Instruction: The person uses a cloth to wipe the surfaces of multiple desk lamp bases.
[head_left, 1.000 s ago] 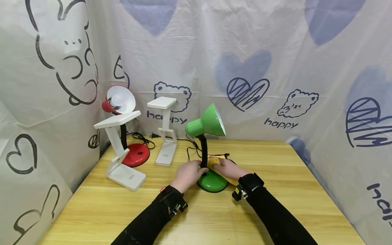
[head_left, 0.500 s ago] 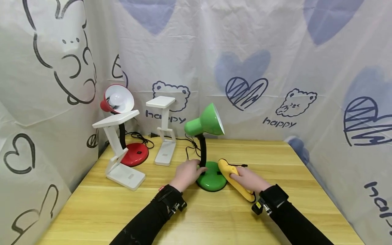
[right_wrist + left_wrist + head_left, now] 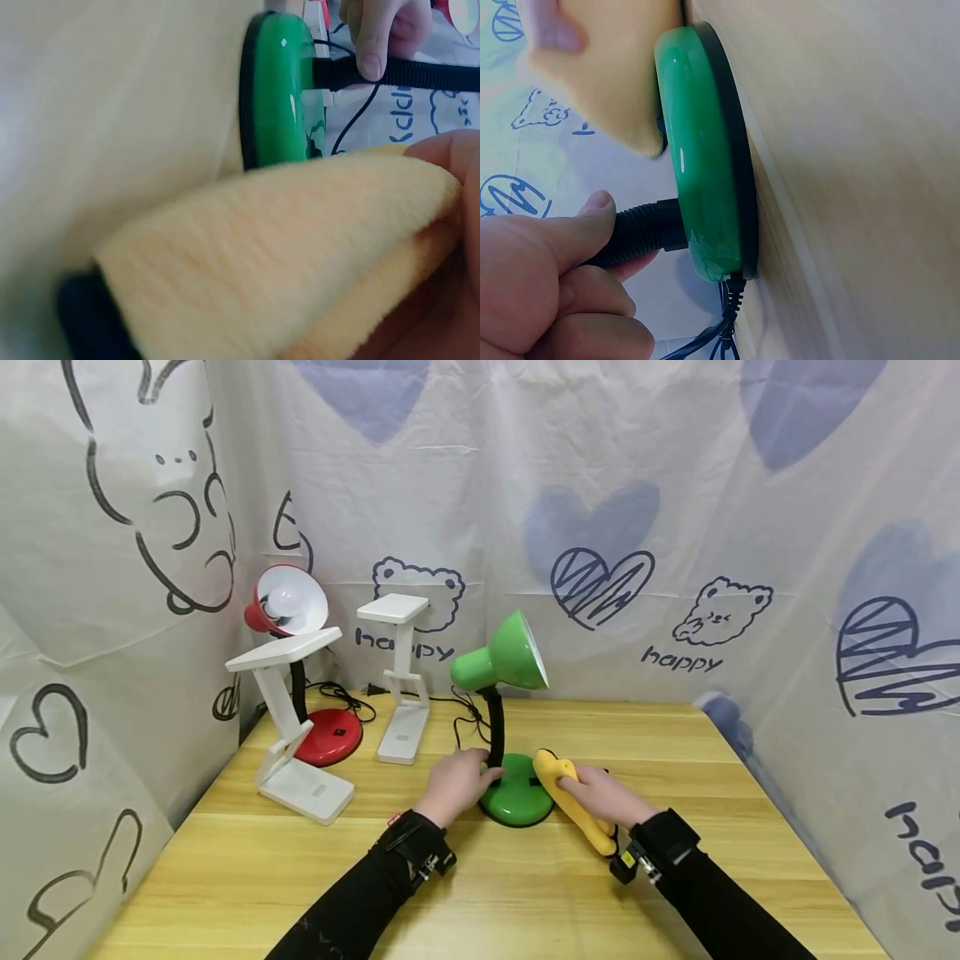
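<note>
A green desk lamp (image 3: 516, 802) with a black flexible neck (image 3: 641, 231) stands upright on the wooden table. My left hand (image 3: 456, 783) grips that neck low down, just above the base, thumb and fingers round it. My right hand (image 3: 609, 795) holds a folded yellow fleecy cloth (image 3: 572, 808) with dark edging. The cloth lies along the right side of the green base (image 3: 281, 90), touching or very close to it; which of the two I cannot tell. In the right wrist view the cloth covers part of that base.
To the left stand a white folding lamp (image 3: 307, 789), a red lamp (image 3: 330, 737) behind it, and a second white folding lamp (image 3: 405, 735). Black cords (image 3: 472, 717) lie behind the green lamp. A printed curtain (image 3: 480, 510) hangs round the table's back and sides.
My right hand and the cloth have moved from behind the lamp's neck to the right and nearer me, uncovering the base's back part. The left hand keeps its grip in place.
</note>
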